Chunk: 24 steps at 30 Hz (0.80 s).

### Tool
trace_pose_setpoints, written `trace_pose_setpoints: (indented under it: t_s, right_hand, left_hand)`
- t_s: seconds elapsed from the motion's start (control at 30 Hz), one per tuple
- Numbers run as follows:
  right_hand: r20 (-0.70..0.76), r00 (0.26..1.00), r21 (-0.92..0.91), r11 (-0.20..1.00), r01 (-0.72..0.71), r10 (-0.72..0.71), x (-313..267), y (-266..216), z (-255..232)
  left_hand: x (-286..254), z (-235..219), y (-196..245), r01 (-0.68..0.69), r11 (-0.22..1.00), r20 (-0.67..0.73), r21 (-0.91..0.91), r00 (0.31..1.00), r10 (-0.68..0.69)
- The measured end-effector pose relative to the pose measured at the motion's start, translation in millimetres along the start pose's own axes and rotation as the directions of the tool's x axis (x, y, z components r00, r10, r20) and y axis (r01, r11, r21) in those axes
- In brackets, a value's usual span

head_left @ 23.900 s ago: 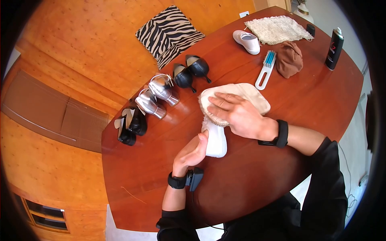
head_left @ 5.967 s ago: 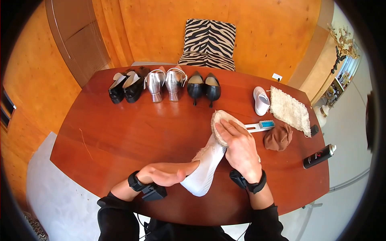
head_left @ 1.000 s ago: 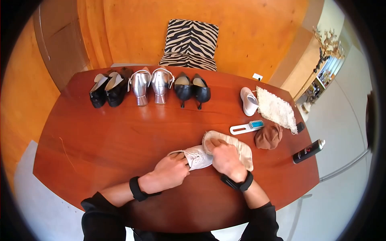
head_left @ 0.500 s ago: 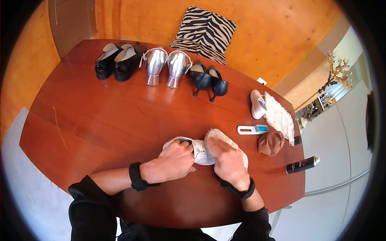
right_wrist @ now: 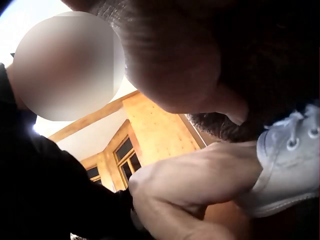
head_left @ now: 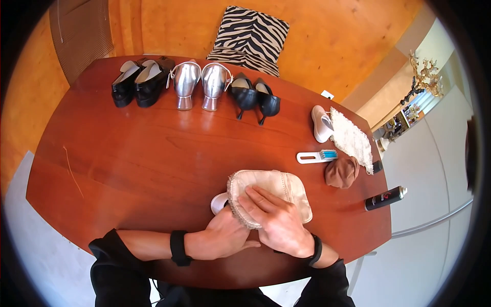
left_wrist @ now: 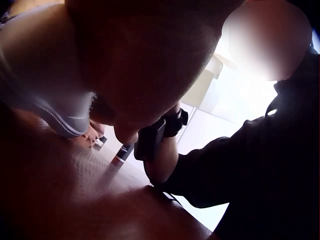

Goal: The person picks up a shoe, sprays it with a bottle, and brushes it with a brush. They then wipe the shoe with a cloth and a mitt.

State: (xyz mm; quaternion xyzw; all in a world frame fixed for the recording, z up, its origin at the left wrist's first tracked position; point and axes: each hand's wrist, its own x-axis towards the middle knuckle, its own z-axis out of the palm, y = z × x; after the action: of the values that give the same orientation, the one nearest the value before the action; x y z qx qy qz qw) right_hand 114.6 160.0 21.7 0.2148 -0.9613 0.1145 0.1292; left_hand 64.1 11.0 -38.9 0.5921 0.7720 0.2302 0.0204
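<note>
A beige pad with a fluffy edge [head_left: 296, 197] lies over most of a white lace-up shoe [head_left: 218, 203]; only the shoe's heel end shows in the head view. My right hand [head_left: 281, 225] rests on top of the pad, fingers extended. Next to it, my left hand [head_left: 222, 238] holds the shoe, its fingers hidden. The right wrist view shows the left hand [right_wrist: 200, 180] reaching into the opening of the shoe [right_wrist: 295, 165], below the right hand [right_wrist: 170, 65]. In the dark left wrist view the shoe's sole edge [left_wrist: 65, 122] is beside the left hand [left_wrist: 140, 60].
Black loafers [head_left: 148, 82], silver heels [head_left: 186, 82] and black heels [head_left: 245, 97] line the far edge. At right are another white shoe [head_left: 321, 125], a fluffy cream cloth [head_left: 353, 138], a blue-bristled brush [head_left: 317, 156], a brown cloth [head_left: 341, 172] and a black spray can [head_left: 383, 198].
The right hand has moved the pad leftward over the shoe's front and laces, and its fingers have straightened. Six seconds ago the left hand held the shoe with its sole side showing.
</note>
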Motion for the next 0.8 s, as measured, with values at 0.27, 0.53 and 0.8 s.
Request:
trace_pose_setpoints:
  t_s: [0.27, 0.53, 0.8]
  right_hand:
    - [0.143, 0.964, -0.102, 0.972, -0.212, 0.225, -11, 22, -37]
    - [0.181, 0.939, -0.204, 0.945, -0.255, 0.293, -3, 12, -23]
    - [0.071, 0.997, 0.311, 0.948, -0.061, 0.041, 0, 18, -4]
  left_hand:
    - [2, -14, 8, -0.075, 0.924, 0.203, 0.374, 0.979, -0.002]
    - [-2, -5, 11, -0.098, 0.904, 0.220, 0.416, 0.976, 0.005]
    - [-9, 11, 16, -0.070, 0.902, 0.144, 0.426, 0.990, 0.009]
